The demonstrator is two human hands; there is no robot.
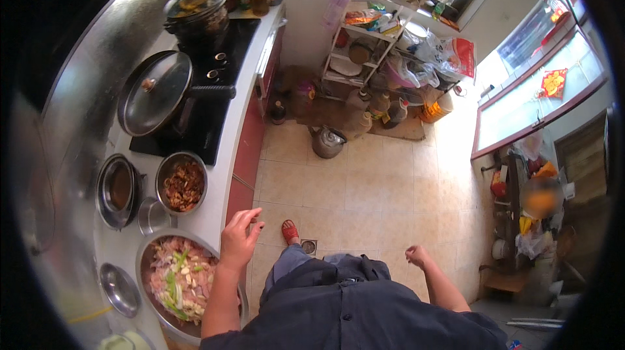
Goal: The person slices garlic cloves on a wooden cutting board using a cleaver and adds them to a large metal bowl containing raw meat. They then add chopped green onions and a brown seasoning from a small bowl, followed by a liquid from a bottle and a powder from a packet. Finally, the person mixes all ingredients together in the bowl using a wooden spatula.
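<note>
My left hand (241,235) is raised beside the counter's front edge, empty, with thumb and fingers apart. Under and beside that forearm sits a large metal basin (145,257) of sliced raw meat (161,279), topped with green onion pieces (171,286) and pale chunks that look like garlic. Farther along the counter, a metal bowl (157,181) contains browned, chopped food (184,186). My right hand (416,255) hangs over the tiled floor at my other side, its fingers curled and nothing visible in them.
A lidded frying pan (161,91) rests on the black cooktop (205,130), its handle pointing toward the counter edge. Behind it stands a lidded pot (195,23). A metal kettle (328,142) is on the floor before a crowded shelf rack (337,57). To the right, a framed glass door (532,101) stands ajar.
</note>
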